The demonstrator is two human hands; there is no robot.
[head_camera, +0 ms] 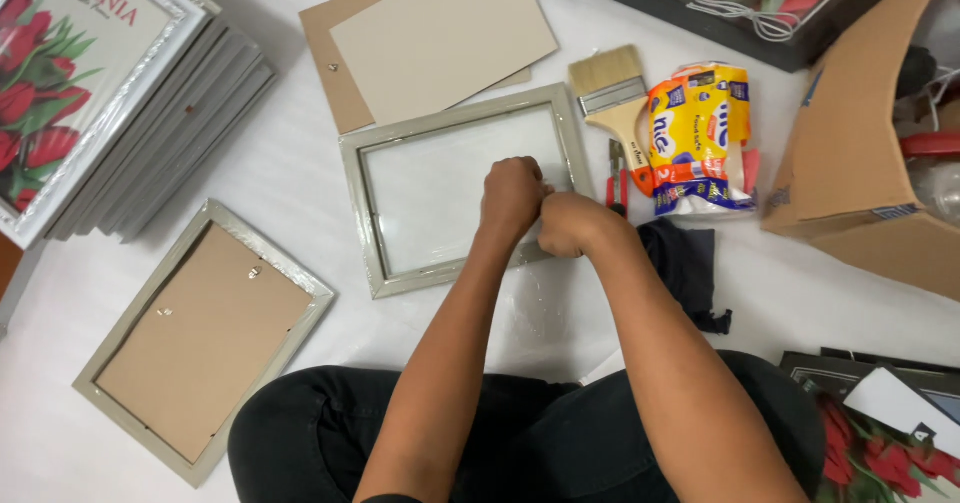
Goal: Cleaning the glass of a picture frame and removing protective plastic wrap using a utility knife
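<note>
An empty grey picture frame [372,225] with a glass pane [430,193] lies face down on the white floor in front of me. My left hand [512,195] and my right hand [567,225] are fisted and pressed together over the frame's lower right part. Both seem to pinch a clear plastic film [540,308] that trails from under them toward my lap. What lies between the fingers is hidden.
Two beige backing boards [430,38] lie behind the frame. A second grey frame [200,338] with its backing in lies at the left, near a stack of frames [150,113]. At the right are a brush [615,98], red-handled pliers [615,178], a yellow packet [700,133], a black cloth [685,263] and a cardboard box [860,143].
</note>
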